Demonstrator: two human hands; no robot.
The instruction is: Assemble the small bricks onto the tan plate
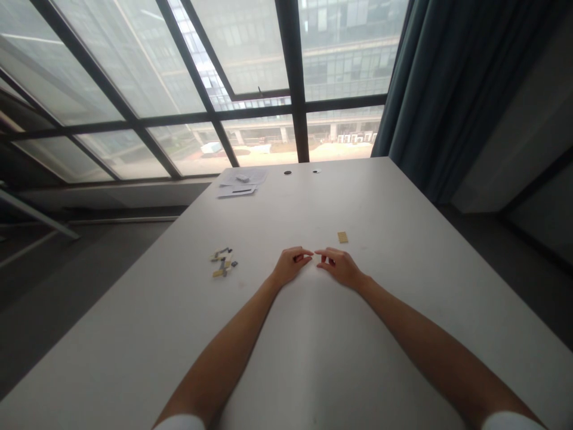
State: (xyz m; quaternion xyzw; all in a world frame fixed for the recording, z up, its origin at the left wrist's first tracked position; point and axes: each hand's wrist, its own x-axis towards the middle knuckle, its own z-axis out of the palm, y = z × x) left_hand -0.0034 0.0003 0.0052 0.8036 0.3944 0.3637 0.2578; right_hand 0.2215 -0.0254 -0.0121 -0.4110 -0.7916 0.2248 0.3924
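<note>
My left hand (293, 266) and my right hand (339, 266) meet over the middle of the table, fingertips almost touching. Thumb and forefinger of each hand are curled round a small pale piece (315, 260), largely lost against the white tabletop; its exact shape cannot be made out. Beyond my right hand lies a flat tan studded plate (342, 237), like a toy building plate. To the left of my left hand is a loose heap of small building bricks (222, 263) in cream, tan, grey and dark tones.
The white table (286, 209) reaches to a wall of windows. Papers (237, 190) with a small pale object on top lie at its far left corner. Two round cable holes, one the dark grommet (287, 172), sit near the far edge. A blue curtain (430, 101) hangs right.
</note>
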